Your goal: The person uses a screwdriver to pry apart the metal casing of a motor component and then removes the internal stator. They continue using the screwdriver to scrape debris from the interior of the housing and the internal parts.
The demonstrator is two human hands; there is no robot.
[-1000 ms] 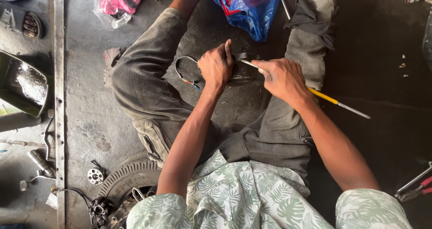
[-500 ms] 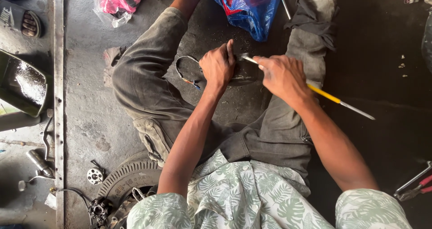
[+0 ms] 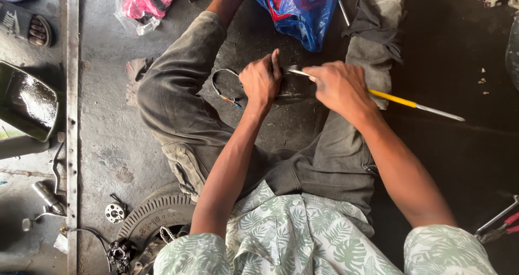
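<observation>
Sitting on the floor (image 3: 119,145) with my legs spread, I keep the part (image 3: 294,94) on the bare patch between my knees, where both arms reach it evenly. My left hand (image 3: 262,80) is clenched down on the part's left end, pinning it flat against the floor so it resists side force; a wire loop (image 3: 221,85) curves out from under that hand toward my left leg. My right hand (image 3: 340,85) is closed around a yellow tool (image 3: 400,101), gripped near the front for leverage, so the long rear end trails out to the right above the dark floor. The metal tip (image 3: 296,70) meets the part just beside my left thumb, which appears to steady the point of contact. A blue bag (image 3: 303,15) lies near the floor's top edge between my feet, and pliers (image 3: 500,226) lie at the right edge, clear of the work.
</observation>
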